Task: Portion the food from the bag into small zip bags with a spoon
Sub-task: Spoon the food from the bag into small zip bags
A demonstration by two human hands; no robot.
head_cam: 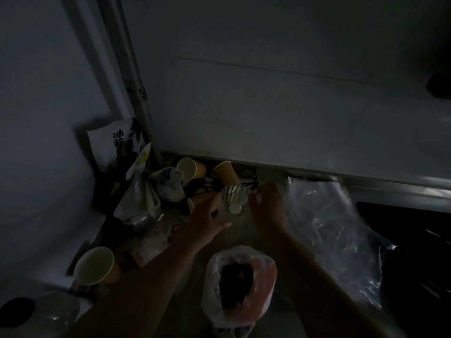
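Note:
The scene is very dark. A plastic bag (261, 276) with its top rolled open stands near me, holding dark food (235, 286). Beyond it, my left hand (207, 222) and my right hand (267, 209) are close together, fingers curled, holding a thin clear small bag (231, 228) between them. A white pleated object (234, 197) with a round white tip sits between my fingertips, behind the bag. I cannot make out a spoon.
A crumpled pile of clear plastic bags (327, 225) lies to the right. Two brown paper cups (192, 168) (225, 175) lie tipped at the back, another paper cup (97, 265) stands at the left. Packets and tied bags (139, 201) crowd the left corner by a pipe.

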